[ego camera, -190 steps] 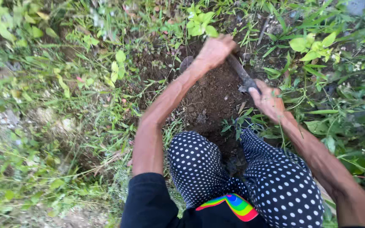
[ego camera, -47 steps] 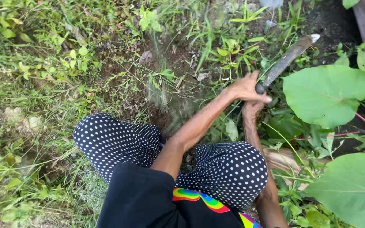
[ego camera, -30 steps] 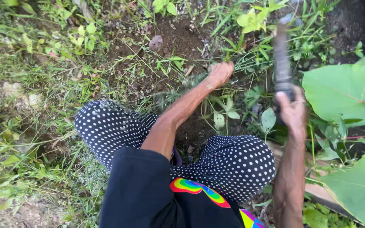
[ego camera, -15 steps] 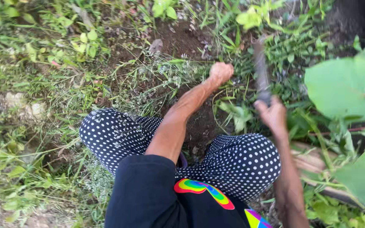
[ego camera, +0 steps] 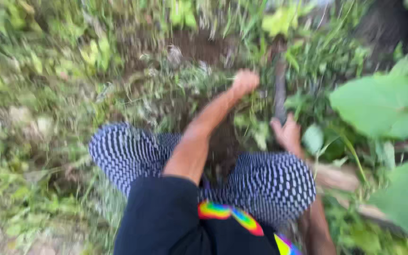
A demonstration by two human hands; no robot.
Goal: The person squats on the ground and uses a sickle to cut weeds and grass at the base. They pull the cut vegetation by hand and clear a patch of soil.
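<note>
**A:** Where is the blade against the patch of bare soil (ego camera: 199,47)?

**B:** The machete (ego camera: 279,89) stands nearly upright, just right of that soil patch and on its near side, tip down among the weeds (ego camera: 256,127). The right hand (ego camera: 286,134) is wrapped around its handle. The picture is blurred, so the edge itself can't be read.

**A:** And the other hand?

**B:** The left hand (ego camera: 245,81) is balled into a fist, near the soil patch and just left of the blade. It seems to be bunched on stems, though I can't tell what it grips.

**A:** How to do it well?

**B:** I'd judge: pull the stems taut away from the blade, cut low at the roots, and keep the fist and the polka-dot knees (ego camera: 270,184) out of the swing.
</note>
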